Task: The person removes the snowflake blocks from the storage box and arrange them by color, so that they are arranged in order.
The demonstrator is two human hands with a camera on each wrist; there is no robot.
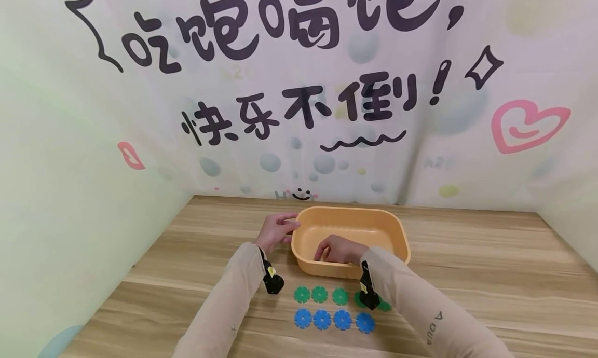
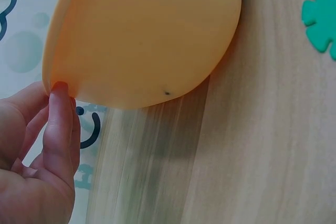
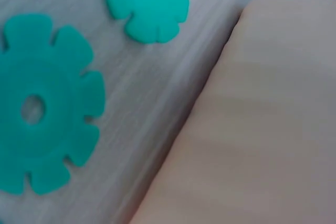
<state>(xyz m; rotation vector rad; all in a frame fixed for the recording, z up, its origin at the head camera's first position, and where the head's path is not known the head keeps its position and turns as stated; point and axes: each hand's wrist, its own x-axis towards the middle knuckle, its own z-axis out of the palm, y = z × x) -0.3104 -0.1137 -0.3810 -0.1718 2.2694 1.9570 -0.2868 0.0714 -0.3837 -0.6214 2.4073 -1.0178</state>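
An orange plastic basin stands on the table. My left hand is at its left end, and in the left wrist view the fingertips pinch the basin's rim. Inside the basin, near its front wall, my right hand reaches down with bent fingers. Whether those fingers hold anything is hidden, and the right wrist view shows mainly the basin's outer wall. In front of the basin lies a row of green notched discs, partly covered by the right wrist. Nearer me is a row of blue notched discs.
The wood-grain table reaches back to a printed cloth with black writing. A pale wall borders the left side. Each wrist carries a small black camera, such as the left one.
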